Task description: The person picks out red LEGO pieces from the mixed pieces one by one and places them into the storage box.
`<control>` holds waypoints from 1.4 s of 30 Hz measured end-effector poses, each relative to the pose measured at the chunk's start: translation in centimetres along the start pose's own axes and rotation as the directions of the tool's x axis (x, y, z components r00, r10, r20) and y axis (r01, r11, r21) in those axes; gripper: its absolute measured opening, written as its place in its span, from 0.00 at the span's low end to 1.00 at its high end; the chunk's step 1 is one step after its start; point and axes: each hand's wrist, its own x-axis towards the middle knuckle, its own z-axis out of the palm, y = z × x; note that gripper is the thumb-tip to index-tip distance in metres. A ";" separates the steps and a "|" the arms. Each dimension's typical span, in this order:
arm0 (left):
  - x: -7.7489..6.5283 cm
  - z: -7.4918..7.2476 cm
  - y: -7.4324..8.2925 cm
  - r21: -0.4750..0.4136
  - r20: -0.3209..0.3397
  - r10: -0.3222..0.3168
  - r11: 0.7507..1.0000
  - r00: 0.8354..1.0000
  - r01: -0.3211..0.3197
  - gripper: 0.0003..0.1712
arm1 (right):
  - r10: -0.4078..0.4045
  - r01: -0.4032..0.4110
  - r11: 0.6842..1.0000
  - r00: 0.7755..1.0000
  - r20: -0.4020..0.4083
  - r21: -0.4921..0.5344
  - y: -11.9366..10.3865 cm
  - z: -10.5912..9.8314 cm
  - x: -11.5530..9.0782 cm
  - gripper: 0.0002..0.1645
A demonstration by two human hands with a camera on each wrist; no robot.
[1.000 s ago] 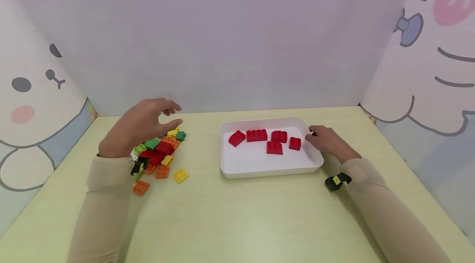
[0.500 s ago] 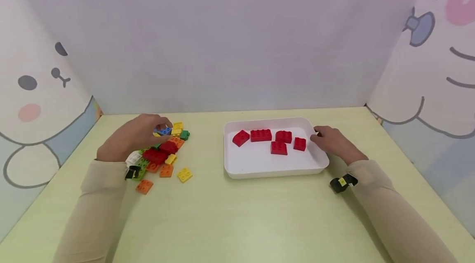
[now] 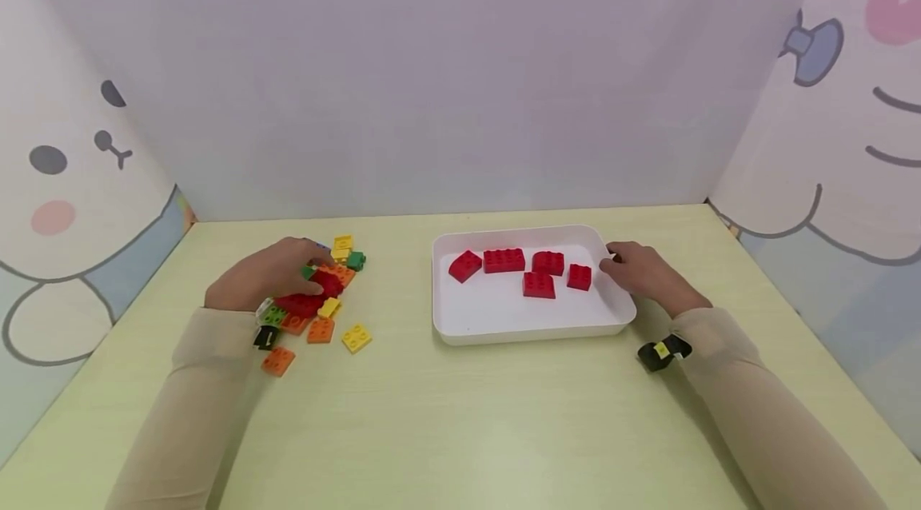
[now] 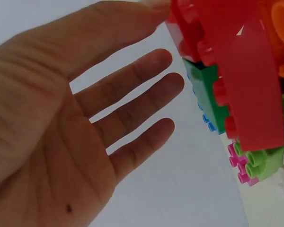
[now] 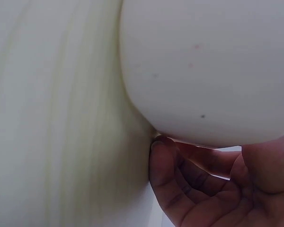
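My left hand [image 3: 269, 274] is at the heap of toy building bricks on the left. Its thumb and index finger close around a red brick [image 3: 328, 283] on top of the heap. In the left wrist view the thumb tip meets a red brick [image 4: 184, 28], while the other fingers stretch out beside it, off the bricks. On the right, my right hand [image 3: 643, 274] grips the right wall of a white tray [image 3: 496, 328]; curled fingers [image 5: 165, 165] show at the tray's underside in the right wrist view. Inside the tray lie several red bricks [image 3: 504, 260].
Around the heap are orange, green, blue and yellow bricks. A yellow brick [image 3: 356, 338] and an orange brick [image 3: 277, 361] lie apart at its front. The pale tabletop [image 3: 460, 414] ends at a plain back wall [image 3: 446, 94], with cartoon-printed panels at both sides.
My left hand has come down from above the heap onto the red brick, its thumb and index finger closing in. The right hand keeps its grip on the tray.
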 end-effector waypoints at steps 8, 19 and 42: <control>0.1 0.4 0.1 0.036 0.003 0.017 0.999 1.000 -0.017 0.23 | 0.004 -0.004 1.000 1.000 0.004 0.009 -0.1 -0.1 -0.3 0.32; 0.3 0.6 0.5 0.027 0.012 0.005 1.000 1.000 -0.005 0.22 | 0.006 -0.006 1.000 1.000 -0.003 0.013 -0.1 -0.1 -0.4 0.32; -0.9 -1.9 1.5 -0.041 -0.221 0.020 0.999 0.975 -0.030 0.27 | 0.021 -0.021 1.000 1.000 0.010 0.012 -0.4 -0.1 -0.2 0.32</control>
